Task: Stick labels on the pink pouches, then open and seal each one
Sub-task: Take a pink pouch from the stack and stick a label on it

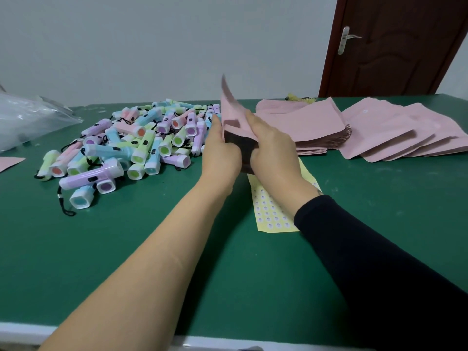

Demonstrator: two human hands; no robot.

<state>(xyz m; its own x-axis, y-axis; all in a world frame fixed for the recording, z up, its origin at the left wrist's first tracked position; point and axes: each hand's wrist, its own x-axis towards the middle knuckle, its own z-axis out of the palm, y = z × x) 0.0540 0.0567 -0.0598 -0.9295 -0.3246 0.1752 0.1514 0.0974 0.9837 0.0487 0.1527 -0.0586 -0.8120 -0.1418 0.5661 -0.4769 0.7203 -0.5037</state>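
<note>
Pink pouch (234,117) held upright over the green table (152,244), its mouth pulled apart — gripped by left hand (220,150) and right hand (272,148), label sheet (271,211) beneath, pouch stacks (316,127) beside, torches (121,148) heaped left.

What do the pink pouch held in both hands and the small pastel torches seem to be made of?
The flat pink pouch: probably matte plastic film or coated paper; it bends softly without gloss. The small pastel torches: likely moulded plastic, smooth, with faint sheen on their white heads.
</note>
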